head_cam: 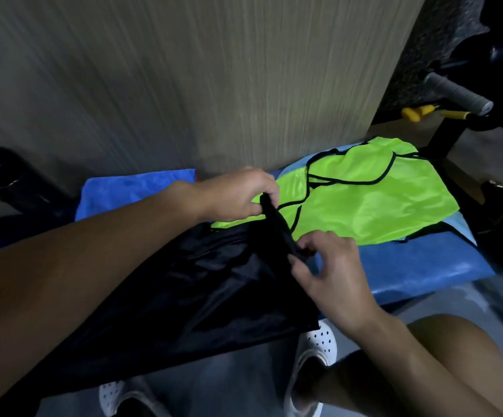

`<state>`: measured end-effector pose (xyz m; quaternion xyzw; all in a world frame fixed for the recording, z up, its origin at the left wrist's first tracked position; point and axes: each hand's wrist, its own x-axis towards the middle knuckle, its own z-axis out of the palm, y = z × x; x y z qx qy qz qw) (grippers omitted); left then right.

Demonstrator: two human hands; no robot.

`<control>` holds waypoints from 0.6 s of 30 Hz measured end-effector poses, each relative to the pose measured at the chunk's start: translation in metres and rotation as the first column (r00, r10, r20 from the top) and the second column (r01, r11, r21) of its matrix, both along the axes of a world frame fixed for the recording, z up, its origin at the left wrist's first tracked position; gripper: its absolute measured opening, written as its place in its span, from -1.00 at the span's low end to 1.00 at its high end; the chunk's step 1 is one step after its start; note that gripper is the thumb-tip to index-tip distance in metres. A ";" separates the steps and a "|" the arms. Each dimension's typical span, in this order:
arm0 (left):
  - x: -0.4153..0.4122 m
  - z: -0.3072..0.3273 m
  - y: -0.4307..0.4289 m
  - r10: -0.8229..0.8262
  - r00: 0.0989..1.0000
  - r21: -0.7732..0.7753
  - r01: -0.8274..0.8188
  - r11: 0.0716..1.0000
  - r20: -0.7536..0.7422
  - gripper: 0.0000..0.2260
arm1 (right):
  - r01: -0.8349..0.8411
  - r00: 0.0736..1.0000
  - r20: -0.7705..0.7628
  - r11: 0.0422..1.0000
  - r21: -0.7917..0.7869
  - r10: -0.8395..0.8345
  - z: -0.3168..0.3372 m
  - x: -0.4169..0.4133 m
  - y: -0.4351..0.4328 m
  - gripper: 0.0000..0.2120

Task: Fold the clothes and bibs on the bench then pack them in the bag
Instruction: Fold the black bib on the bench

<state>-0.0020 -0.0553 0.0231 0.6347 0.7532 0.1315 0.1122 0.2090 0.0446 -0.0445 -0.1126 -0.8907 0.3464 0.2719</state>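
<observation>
Both hands stretch a bunched edge of a black garment over the blue tabletop.

The left hand (238,195) grips the far end of the rolled black edge, its fingers (269,188) curled round it, and the right hand (331,272) pinches the near end between thumb and fingertips, so the edge runs taut between them. The rest of the black garment (199,290) lies crumpled on the tabletop (424,266) and hangs over its near side, under the left forearm. Just beyond the hands, neon green bibs (364,200) with black trim lie spread flat on a light blue cloth (462,225) on the tabletop's right part. A blue towel (135,188) lies at the back left against the wood-grain wall (184,85). White perforated clogs (316,347) stand on the floor below.
</observation>
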 end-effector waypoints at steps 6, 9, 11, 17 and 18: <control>0.004 -0.021 -0.091 0.004 0.981 0.058 0.007 0.998 -0.191 -0.73 | -0.161 0.986 0.109 0.897 0.413 0.126 -0.016 -0.014 -0.066 -0.84; 0.004 -0.044 -0.124 0.049 0.963 0.098 -0.023 0.995 -0.266 -0.73 | -0.196 0.976 0.184 0.851 0.487 0.120 -0.029 -0.024 -0.091 -0.78; 0.000 -0.062 -0.140 0.078 0.951 0.089 -0.053 0.995 -0.300 -0.72 | -0.275 0.957 0.231 0.805 0.526 0.176 -0.036 -0.026 -0.099 -0.78; 0.019 -0.073 -0.142 0.294 0.890 0.170 -0.249 0.954 -0.348 -0.62 | -0.005 0.976 0.200 0.906 0.423 -0.088 -0.032 -0.019 -0.090 -0.76; 0.023 -0.071 -0.136 0.310 0.892 0.177 -0.265 0.948 -0.329 -0.62 | 0.035 0.963 0.227 0.908 0.418 -0.142 -0.035 -0.019 -0.086 -0.79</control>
